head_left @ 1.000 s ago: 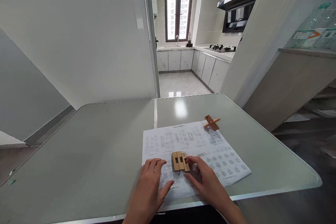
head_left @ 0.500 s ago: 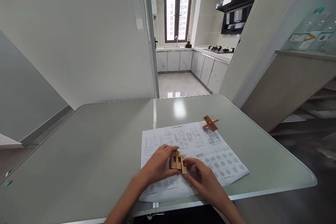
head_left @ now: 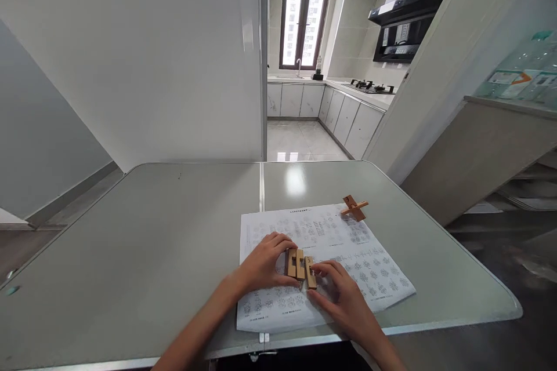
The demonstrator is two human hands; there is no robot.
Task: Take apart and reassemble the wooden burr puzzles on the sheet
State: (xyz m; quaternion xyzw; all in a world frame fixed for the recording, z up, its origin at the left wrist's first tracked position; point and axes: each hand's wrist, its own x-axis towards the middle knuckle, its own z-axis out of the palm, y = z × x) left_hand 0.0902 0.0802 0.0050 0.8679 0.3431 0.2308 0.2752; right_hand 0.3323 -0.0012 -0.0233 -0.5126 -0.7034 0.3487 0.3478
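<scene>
My left hand [head_left: 270, 261] is closed around two notched wooden blocks [head_left: 296, 264] that stand side by side, thumb at the near end and fingers at the far end. Just right of them, a third notched wooden block [head_left: 310, 272] is pinched by my right hand [head_left: 342, 293], with a narrow gap between it and the pair. All three blocks are over a printed sheet [head_left: 282, 316] covered with small diagrams. At the sheet's far right corner lie crossed wooden pieces [head_left: 355, 208], touched by neither hand.
The sheet lies on a pale grey-green folding table [head_left: 183, 243] with a metal-edged seam [head_left: 261, 185] down its middle. Plastic bottles [head_left: 520, 78] stand on a ledge at the right. Beyond the table, a doorway opens onto a kitchen with a gas stove [head_left: 369, 87].
The third block has come apart from the other two, moving right in my right hand. My left hand keeps hold of the pair. The camera view has shifted slightly.
</scene>
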